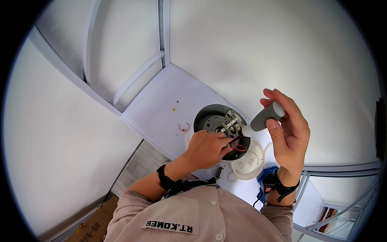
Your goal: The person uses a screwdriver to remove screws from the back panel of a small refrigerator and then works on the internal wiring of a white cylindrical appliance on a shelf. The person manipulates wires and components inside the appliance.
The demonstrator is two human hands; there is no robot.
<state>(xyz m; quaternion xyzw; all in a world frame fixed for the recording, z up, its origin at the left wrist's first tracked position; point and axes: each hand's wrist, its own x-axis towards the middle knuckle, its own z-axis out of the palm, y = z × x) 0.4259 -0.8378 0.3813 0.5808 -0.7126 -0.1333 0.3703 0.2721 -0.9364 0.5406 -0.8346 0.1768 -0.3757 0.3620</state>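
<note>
A round appliance body (199,123) stands open on the table, its dark inside showing metal brackets and contacts (232,121). Red wires (239,147) loop inside it. My right hand (291,141) grips a screwdriver (262,117) by its thick grey handle, with the dark shaft slanting down into the appliance. My left hand (205,150) reaches over the near rim. Its thumb and fingers are pinched together beside the screwdriver's tip and the wires; what lies between them is hidden.
A white vented round cover (249,163) lies right of the appliance. A small red wire (184,128) and tiny parts are on the white table (155,105). Blue cloth (266,177) is near my right wrist. White panels surround the table; a cardboard box (94,222) stands lower left.
</note>
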